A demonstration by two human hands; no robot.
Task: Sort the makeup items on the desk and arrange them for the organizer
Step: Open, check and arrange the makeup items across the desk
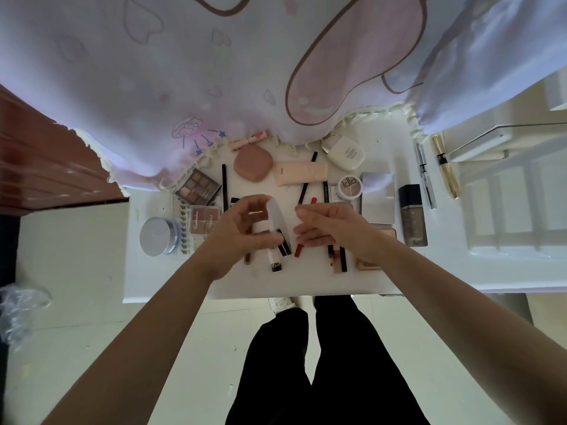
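— What are the hands doing over the middle of the white desk (pixel 306 280)?

— The left hand (pixel 239 231) curls thumb and fingers round a frosted white tube (pixel 276 214), which stands nearly upright at the fingertips. The right hand (pixel 333 230) faces it, close but apart. Its fingers are loosely extended and near together, gripping nothing that shows.

— And the red lipstick (pixel 298 250)?

— It pokes out toward the near edge from under the right hand's fingertips. Whether they touch it cannot be told. A labelled tube (pixel 274 259) lies flat just below the left hand, beside dark sticks that the hand partly hides.

— Where is the rest of the makeup?

— Toward the left edge are a silver-lidded jar (pixel 158 236), a blush palette (pixel 205 220) and, behind it, an eyeshadow palette (pixel 198 188). Along the far edge, by the hem of the curtain (pixel 153 87), are a pink compact (pixel 253 164), a peach tube (pixel 299 173) and a white bottle (pixel 343 154). Toward the right edge are a round pot (pixel 349 187), a mirrored case (pixel 378 197) and a dark foundation bottle (pixel 412 214). Beyond them a clear wand tube (pixel 425 176) and a gold mascara (pixel 446 171) lie side by side.
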